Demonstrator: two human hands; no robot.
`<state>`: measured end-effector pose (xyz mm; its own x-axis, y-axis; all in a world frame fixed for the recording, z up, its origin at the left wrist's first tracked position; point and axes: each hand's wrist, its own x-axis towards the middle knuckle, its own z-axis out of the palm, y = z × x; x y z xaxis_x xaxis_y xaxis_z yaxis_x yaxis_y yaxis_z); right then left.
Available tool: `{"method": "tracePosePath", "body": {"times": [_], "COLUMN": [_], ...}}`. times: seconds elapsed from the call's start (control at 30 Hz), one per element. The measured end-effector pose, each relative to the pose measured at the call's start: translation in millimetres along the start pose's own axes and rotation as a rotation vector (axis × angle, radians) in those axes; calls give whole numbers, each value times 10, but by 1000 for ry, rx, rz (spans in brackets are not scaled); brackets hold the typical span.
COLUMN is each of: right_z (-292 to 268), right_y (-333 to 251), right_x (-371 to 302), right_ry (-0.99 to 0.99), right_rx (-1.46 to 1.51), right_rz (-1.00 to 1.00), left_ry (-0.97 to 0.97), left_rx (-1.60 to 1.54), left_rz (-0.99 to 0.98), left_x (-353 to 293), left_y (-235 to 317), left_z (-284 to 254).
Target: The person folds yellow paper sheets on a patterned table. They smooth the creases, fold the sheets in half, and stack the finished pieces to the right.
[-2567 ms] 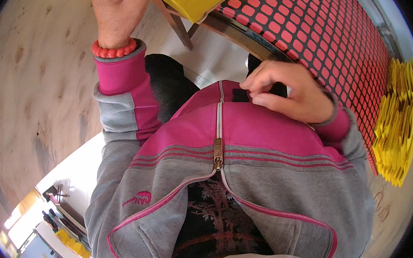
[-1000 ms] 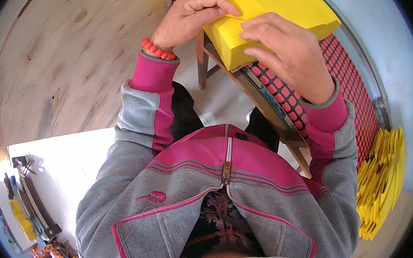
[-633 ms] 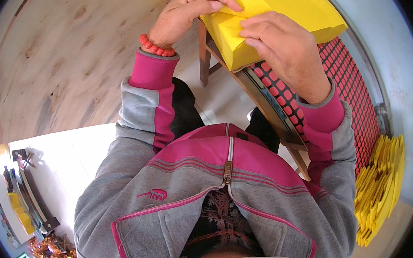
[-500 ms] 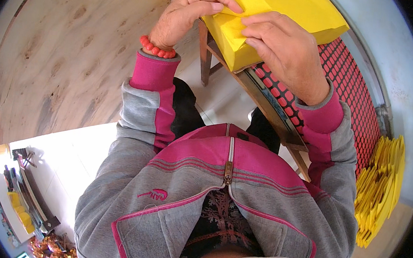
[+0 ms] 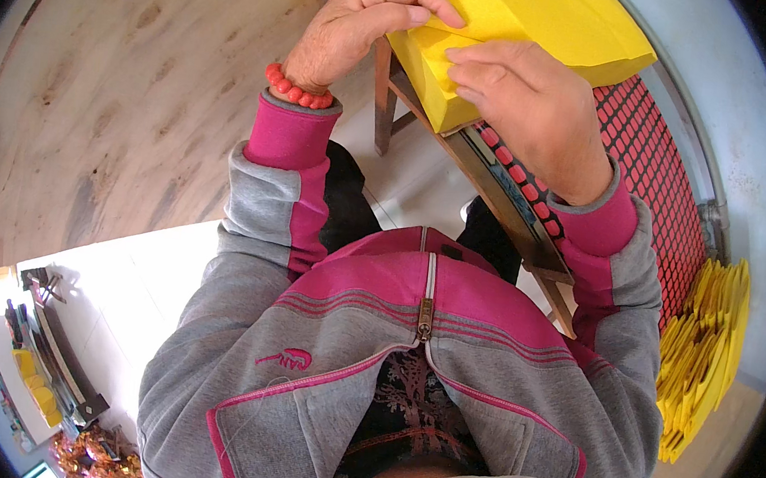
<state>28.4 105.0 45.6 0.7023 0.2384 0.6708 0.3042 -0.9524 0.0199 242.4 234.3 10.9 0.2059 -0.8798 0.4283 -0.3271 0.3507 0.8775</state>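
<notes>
Apparently both hands [image 5: 351, 31] [image 5: 540, 112] on yellow material [image 5: 548, 17]

Worktop [image 5: 652, 162] blk w/ rows of red rounded squares, plain yel. piece [image 5: 558, 13] on it, yel. stack [image 5: 700, 358] beside it, red bracelet [image 5: 298, 89] L of it, grey/magenta jacket [image 5: 505, 359] near it.

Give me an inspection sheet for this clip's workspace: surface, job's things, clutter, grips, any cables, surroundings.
Surface: table with red-and-black patterned top.
Job's things: boxy yellow folded piece, on the table.
Clutter: pile of yellow pieces at right; tangled orange-red heap at lower left.
Grips: left hand and right hand both have fingers at the yellow piece's fold; how firmly, cannot tell.
Cables: none made out; a grey pipe-like line runs by the pale wall.
Surroundings: wood-grain surface at left, pale tiled floor.
</notes>
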Motion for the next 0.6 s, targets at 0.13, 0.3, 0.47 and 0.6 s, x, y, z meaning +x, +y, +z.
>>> {"method": "tracePosePath", "body": {"times": [0.13, 0.3, 0.47, 0.6], "right_z": [81, 86, 71, 31], "right_y": [23, 33, -40, 6], "right_x": [14, 10, -23, -14], "right_ry": [93, 124, 118, 84], "right_rx": [79, 196, 318, 331], "right_rz": [84, 179, 324, 257], "left_ry": [-23, -2, 30, 19], "left_rx": [53, -35, -20, -27], "left_rz": [30, 23, 11, 30], "left_x": [8, 5, -7, -13], "left_y": [-6, -36, -47, -46], "left_z": [-16, -6, -1, 3]}}
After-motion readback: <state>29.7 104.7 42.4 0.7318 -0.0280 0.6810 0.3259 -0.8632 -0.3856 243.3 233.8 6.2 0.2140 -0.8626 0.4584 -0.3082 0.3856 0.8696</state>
